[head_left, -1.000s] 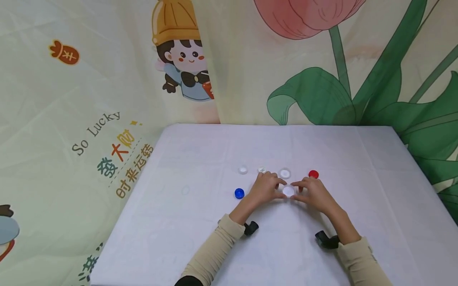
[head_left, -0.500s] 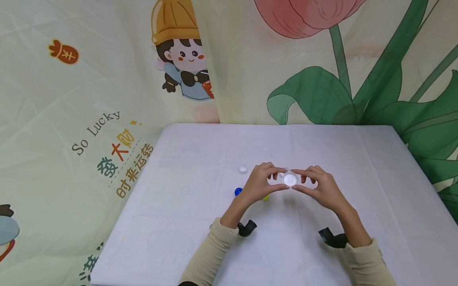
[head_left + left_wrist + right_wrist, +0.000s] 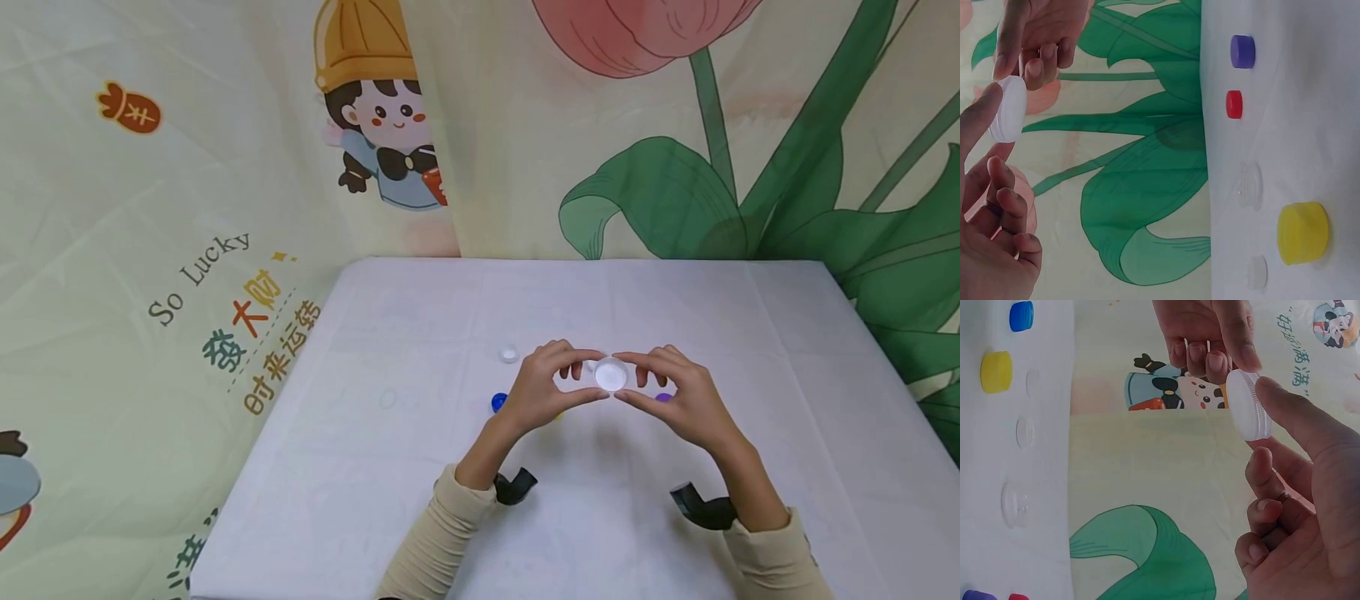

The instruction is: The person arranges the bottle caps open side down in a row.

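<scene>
A round white screw cap [image 3: 611, 375] with a ridged edge is held up above the table, its broad face toward the head camera. My left hand [image 3: 542, 385] pinches its left side between thumb and forefinger. On the opposite side my right hand [image 3: 688, 395] pinches the same cap with thumb and forefinger. The other fingers of both hands are curled loosely and clear of the cap. Both wrist views show the cap edge-on between the two pairs of fingertips.
On the white-covered table [image 3: 360, 500] lie a blue cap [image 3: 499, 403], a yellow cap [image 3: 1302, 233], a purple cap [image 3: 1243, 51] and a red cap [image 3: 1234, 104]. Several clear or whitish lids stand among them, including a clear lid [image 3: 1015, 504]. A printed cloth [image 3: 510, 167] hangs behind.
Both hands have lifted the white cap up off the tabletop. In the last half second they have barely moved. The purple cap now shows behind my right hand.
</scene>
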Demonstrator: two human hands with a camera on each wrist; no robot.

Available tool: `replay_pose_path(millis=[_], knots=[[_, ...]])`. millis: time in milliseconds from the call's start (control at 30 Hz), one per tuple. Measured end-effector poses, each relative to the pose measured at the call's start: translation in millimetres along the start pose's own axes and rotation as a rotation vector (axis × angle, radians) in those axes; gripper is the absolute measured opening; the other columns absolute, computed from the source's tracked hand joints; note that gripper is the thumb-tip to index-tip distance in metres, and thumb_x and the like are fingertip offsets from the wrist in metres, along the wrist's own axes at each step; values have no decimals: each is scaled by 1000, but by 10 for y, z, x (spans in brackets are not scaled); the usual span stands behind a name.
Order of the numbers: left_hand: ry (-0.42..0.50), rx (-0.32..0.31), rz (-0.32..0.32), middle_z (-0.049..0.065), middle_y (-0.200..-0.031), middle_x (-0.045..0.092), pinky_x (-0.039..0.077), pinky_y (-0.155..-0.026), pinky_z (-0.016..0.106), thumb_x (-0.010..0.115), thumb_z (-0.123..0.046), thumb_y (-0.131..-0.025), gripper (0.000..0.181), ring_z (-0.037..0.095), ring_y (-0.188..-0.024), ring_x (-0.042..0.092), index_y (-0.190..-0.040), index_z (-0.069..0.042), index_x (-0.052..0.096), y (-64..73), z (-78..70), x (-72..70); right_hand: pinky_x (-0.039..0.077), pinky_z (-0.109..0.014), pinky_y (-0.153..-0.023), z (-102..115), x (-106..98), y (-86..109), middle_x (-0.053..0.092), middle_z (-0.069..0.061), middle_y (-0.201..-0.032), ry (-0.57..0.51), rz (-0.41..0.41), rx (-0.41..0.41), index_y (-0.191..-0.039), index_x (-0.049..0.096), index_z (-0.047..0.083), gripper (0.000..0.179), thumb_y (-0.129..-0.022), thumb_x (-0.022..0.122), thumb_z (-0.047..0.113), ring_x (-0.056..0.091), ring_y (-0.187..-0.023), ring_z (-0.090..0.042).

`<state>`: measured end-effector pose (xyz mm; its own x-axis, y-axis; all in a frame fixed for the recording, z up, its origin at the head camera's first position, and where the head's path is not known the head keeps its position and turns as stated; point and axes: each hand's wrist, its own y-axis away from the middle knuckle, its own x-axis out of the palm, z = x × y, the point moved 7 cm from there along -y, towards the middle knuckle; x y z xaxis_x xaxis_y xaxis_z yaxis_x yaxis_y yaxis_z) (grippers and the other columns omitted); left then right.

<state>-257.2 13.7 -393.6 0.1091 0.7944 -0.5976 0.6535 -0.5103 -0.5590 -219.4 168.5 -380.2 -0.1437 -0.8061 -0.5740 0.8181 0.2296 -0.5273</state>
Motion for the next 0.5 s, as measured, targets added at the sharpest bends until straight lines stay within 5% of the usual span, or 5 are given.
replay_pose_path(millis=[333,500], knots=[[24,-24,10,-5,-71,48,35,-60,16,78,-27,-68,42,12,-68,44,-106,-14,66,7,-1,1,31,-20,-55,-136,36,26,46,13,-71,13,0,-9,-106,66,19,42,-66,80,18,36,-70,-3],[129,-121,18,-3,-69,49,36,-58,18,74,-26,-73,39,11,-67,44,-109,-13,65,22,57,31,31,-19,-54,-132,21,29,46,14,-72,10,-9,-21,-106,66,19,42,-66,80,18,36,-70,-4]])
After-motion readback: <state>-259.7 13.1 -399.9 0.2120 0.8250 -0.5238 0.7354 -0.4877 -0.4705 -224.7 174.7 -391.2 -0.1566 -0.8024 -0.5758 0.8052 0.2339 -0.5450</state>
